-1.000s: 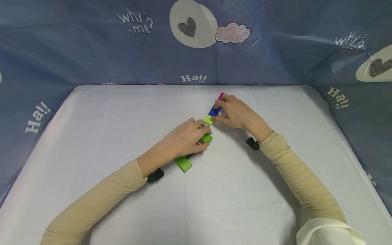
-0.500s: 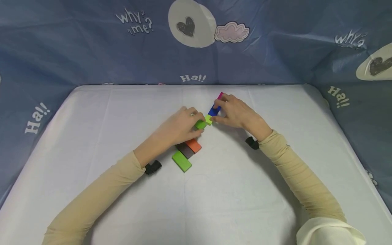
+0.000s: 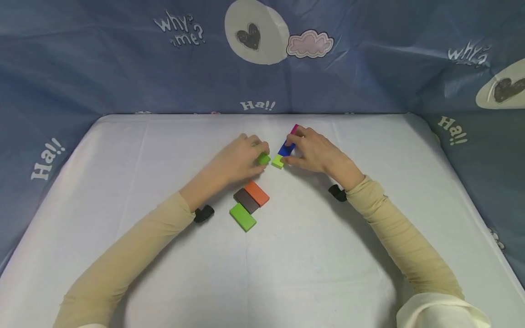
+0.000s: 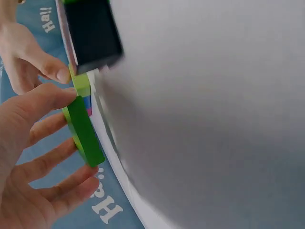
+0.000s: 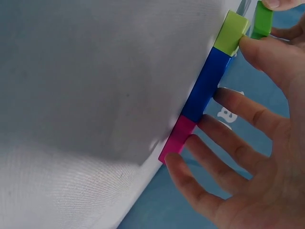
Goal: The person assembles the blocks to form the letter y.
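My left hand (image 3: 239,159) pinches a bright green block (image 4: 83,131) between thumb and fingertips, close left of a row of blocks. That row, set slantwise toward the far side, runs from a lime block (image 5: 231,33) through a blue block (image 5: 207,85) to a pink block (image 5: 178,138) at the far end. My right hand (image 3: 320,152) holds the row along its side, the thumb at the lime block and the fingertips at the blue and pink ones. In the head view, the fingers partly cover the blue and pink blocks.
Nearer the person, an orange block (image 3: 257,193), a dark brown block (image 3: 246,200) and a second green block (image 3: 243,217) lie side by side. A white cloth covers the table (image 3: 311,255). Behind it hangs a blue printed curtain (image 3: 352,77). Black wrist devices (image 3: 203,213) sit under the forearms.
My left hand has moved away from the person and slightly left with the green block, uncovering the orange and brown blocks. The right hand stays at the row.
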{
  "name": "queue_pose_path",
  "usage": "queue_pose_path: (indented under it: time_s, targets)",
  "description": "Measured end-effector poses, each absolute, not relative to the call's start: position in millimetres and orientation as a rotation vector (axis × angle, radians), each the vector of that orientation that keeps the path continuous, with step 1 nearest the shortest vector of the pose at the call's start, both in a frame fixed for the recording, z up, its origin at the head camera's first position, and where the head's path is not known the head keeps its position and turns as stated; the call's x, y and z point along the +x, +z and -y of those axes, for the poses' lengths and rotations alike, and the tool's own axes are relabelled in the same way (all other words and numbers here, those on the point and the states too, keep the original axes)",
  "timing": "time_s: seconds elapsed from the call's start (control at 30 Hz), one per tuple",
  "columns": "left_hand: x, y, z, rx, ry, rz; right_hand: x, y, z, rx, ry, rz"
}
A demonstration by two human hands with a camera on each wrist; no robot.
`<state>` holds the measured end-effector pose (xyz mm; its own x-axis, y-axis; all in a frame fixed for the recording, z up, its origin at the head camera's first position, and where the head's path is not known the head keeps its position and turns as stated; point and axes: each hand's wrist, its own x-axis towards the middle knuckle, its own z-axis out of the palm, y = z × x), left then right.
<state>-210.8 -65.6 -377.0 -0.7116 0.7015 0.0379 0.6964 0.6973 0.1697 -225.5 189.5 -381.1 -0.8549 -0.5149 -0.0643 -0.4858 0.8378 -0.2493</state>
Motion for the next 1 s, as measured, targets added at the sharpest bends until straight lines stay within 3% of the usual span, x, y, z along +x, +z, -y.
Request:
queue_pose_path:
  time_s: [0.7, 1.0]
  targets:
    - [-234, -376, 52, 1.156, 0.273, -2.772, -225, -384, -190, -0.828, -0.338, -2.906]
    - [-242, -384, 50, 1.262, 0.344, -2.737, -225, -384, -191, -0.841, -0.338, -2.910]
